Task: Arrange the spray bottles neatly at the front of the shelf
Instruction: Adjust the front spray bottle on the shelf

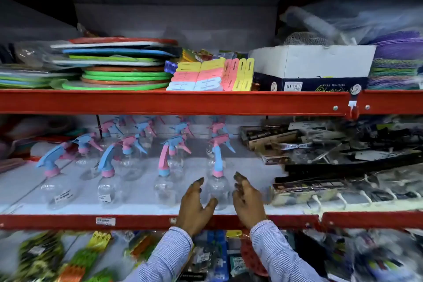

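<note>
Four clear spray bottles (164,181) standing in a fairly even front row on the white shelf (142,207), more lining up behind in columns; task looking nearly done, only squaring up remaining. Flanking the rightmost front bottle (217,186): left hand (194,205) and right hand (247,201), fingers (198,184) loosely spread, gripping nothing, contact with the bottle impossible to tell. Farther back, pink and blue trigger heads (178,128) crowding under the red beam (183,102).
</note>
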Demonstrator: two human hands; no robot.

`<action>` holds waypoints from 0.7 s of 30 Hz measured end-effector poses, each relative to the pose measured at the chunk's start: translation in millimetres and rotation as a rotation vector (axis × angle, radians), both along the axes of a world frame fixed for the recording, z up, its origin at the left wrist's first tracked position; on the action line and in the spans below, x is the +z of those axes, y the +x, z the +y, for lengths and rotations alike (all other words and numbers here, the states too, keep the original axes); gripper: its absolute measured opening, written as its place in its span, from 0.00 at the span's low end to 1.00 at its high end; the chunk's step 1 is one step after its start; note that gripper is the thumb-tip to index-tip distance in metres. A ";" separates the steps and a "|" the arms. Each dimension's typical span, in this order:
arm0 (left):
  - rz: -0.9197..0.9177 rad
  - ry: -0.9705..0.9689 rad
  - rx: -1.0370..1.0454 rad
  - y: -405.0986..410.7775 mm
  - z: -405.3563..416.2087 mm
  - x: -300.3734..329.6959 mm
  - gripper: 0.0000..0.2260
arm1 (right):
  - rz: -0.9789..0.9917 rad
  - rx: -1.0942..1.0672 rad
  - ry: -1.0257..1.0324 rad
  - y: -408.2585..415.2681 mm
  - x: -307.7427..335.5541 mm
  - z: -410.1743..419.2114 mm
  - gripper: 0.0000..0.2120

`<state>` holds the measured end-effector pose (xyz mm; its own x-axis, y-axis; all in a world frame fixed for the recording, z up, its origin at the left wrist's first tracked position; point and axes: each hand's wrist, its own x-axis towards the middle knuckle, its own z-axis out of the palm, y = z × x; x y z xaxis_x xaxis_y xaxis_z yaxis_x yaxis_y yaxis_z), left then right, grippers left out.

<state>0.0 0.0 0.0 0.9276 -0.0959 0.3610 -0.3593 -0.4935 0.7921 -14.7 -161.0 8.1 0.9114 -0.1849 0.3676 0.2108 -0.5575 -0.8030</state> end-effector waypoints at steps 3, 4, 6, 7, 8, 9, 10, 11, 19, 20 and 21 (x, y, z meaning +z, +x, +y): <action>0.097 -0.051 -0.066 4.5 -4.0 1.0 0.27 | 0.124 0.060 -0.013 5.1 -0.7 0.4 0.22; 0.113 -0.051 -0.070 5.6 -4.8 2.1 0.27 | 0.147 0.067 -0.029 5.2 -0.1 0.2 0.21; 0.122 -0.048 -0.065 7.9 -5.5 0.2 0.26 | 0.153 0.080 -0.046 6.4 -1.6 0.0 0.21; 0.115 -0.044 -0.056 8.8 -5.2 -0.1 0.25 | 0.148 0.089 -0.057 7.1 -2.0 -0.6 0.21; 0.108 -0.040 -0.050 7.9 -4.7 1.8 0.25 | 0.149 0.097 -0.072 5.5 -0.1 -0.2 0.21; 0.103 -0.035 -0.043 8.1 -4.1 1.2 0.24 | 0.154 0.102 -0.074 5.1 -1.4 -1.0 0.21; 0.097 -0.030 -0.040 7.8 -3.2 0.5 0.24 | 0.156 0.101 -0.075 4.4 -2.2 -2.0 0.21; 0.090 -0.022 -0.043 6.9 -2.3 -0.3 0.23 | 0.154 0.103 -0.072 3.2 -3.1 -2.3 0.21; 0.062 0.029 -0.060 -3.7 3.2 -4.4 0.23 | 0.122 0.108 -0.062 -12.8 -9.2 1.0 0.20; 0.050 0.045 -0.058 -5.4 3.7 -3.7 0.23 | 0.128 0.112 -0.058 -15.1 -9.0 1.6 0.21; 0.031 0.067 -0.050 -7.2 4.8 -3.4 0.25 | 0.134 0.111 -0.058 -17.5 -10.0 2.1 0.22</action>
